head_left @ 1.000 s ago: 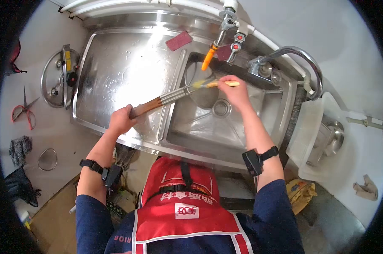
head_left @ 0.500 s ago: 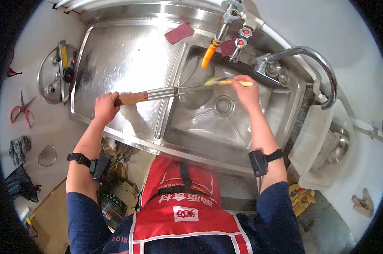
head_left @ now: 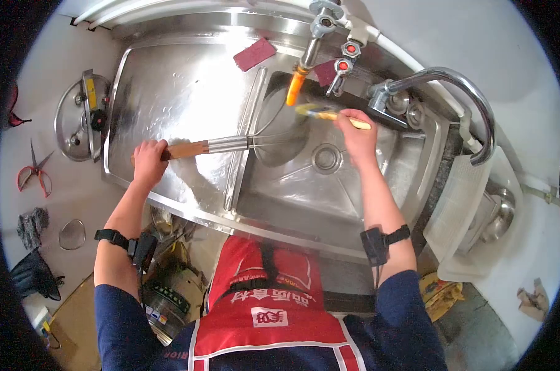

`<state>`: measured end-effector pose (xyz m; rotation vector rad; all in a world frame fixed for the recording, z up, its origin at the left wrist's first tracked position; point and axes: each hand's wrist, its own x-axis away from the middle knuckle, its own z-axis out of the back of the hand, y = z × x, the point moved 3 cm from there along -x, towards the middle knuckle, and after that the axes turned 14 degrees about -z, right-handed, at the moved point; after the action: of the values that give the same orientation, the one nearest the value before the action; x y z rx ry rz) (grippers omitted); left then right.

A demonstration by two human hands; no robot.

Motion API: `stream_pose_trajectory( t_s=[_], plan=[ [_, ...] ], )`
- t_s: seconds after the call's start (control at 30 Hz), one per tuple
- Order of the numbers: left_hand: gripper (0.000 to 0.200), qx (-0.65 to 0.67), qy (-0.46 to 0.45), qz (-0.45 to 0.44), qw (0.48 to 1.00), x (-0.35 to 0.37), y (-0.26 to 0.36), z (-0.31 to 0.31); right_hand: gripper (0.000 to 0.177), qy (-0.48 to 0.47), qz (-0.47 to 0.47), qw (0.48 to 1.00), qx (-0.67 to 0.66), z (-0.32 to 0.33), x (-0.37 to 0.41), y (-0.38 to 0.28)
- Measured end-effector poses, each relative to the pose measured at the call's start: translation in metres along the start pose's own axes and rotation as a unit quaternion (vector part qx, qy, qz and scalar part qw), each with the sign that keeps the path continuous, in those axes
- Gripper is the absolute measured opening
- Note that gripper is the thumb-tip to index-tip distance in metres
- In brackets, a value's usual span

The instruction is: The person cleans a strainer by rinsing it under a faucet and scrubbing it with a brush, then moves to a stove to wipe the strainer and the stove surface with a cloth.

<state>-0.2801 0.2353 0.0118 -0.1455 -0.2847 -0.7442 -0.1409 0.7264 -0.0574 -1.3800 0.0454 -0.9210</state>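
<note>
A mesh strainer [head_left: 226, 144] with a wooden handle and metal neck reaches across the divider into the sink basin [head_left: 280, 201]. My left hand [head_left: 149, 161] is wrapped around the end of its wooden handle. The round, greyish mesh head lies over the basin, left of the drain [head_left: 327, 158]. Between the fingers of my right hand [head_left: 360, 137] is a small brush [head_left: 329, 115] with a pale yellow handle. Its bristles, blurred, are at the far right rim of the mesh, just below the orange hose end [head_left: 296, 86] of the tap.
Two dark red scouring pads, one on the drainboard [head_left: 254, 54] and one behind the hose, lie at the back. A curved chrome faucet [head_left: 459, 75] arches at the right beside a white plastic bin [head_left: 459, 213]. On the left counter are a glass lid [head_left: 74, 117], scissors [head_left: 35, 170] and steel wool [head_left: 32, 226].
The brush tip has shifted left and slightly up relative to my right hand. The strainer has tilted a little, its handle end lower. The whole view has turned slightly.
</note>
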Motion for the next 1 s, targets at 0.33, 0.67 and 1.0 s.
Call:
stream_pose_trajectory(
  t_s=[0.33, 0.67, 1.0],
  plan=[
    [0.016, -0.019, 0.049, -0.001, 0.999, 0.01, 0.037, 0.016, 0.014, -0.054, 0.001, 0.999, 0.003, -0.007, 0.023, -0.022],
    [0.009, -0.043, 0.095, -0.022, 0.994, -0.013, 0.046, 0.034, 0.009, -0.187, 0.015, 0.981, 0.044, -0.027, 0.054, -0.039],
    [0.006, -0.048, 0.097, -0.019, 0.994, -0.003, 0.044, 0.025, 0.013, -0.074, 0.002, 0.997, -0.012, -0.021, 0.034, -0.031]
  ],
)
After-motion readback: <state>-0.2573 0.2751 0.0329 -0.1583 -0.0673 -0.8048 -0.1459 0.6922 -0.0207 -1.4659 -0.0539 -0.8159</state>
